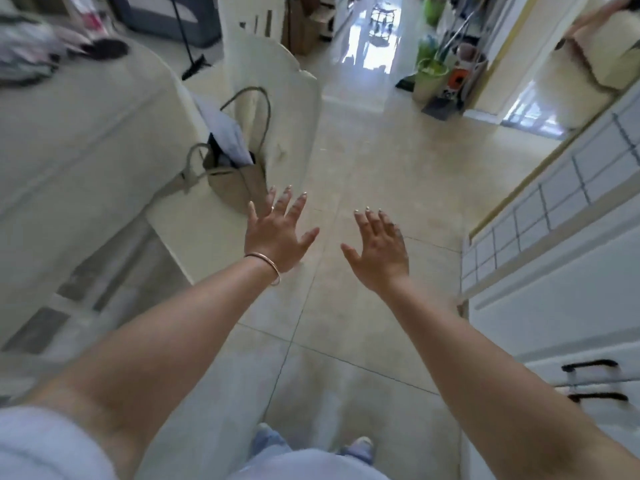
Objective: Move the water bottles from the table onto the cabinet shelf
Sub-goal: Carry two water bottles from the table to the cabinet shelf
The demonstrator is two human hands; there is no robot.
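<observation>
Both arms reach forward over the tiled floor (363,161). Left hand (277,233) is spread flat, palm down, fingers straight and apart, holding nothing, touching nothing; a thin bangle (266,263) sits on its wrist. Right hand (379,249) is likewise released, fingers extended and slightly fanned, empty. The two hands hang side by side near frame center, well apart from any surface.

Water bottles: none can be made out anywhere in view, so their place and look cannot be told. The cream table (86,133) runs along 9 to 10 o'clock, with blurred clutter at its far end near 11 o'clock. A beige tote bag (235,178) sits on a chair at the table's edge, just beyond the left hand's fingertips. White cabinet (561,278) with black handles fills 3 to 4 o'clock. Frame is motion-blurred.
</observation>
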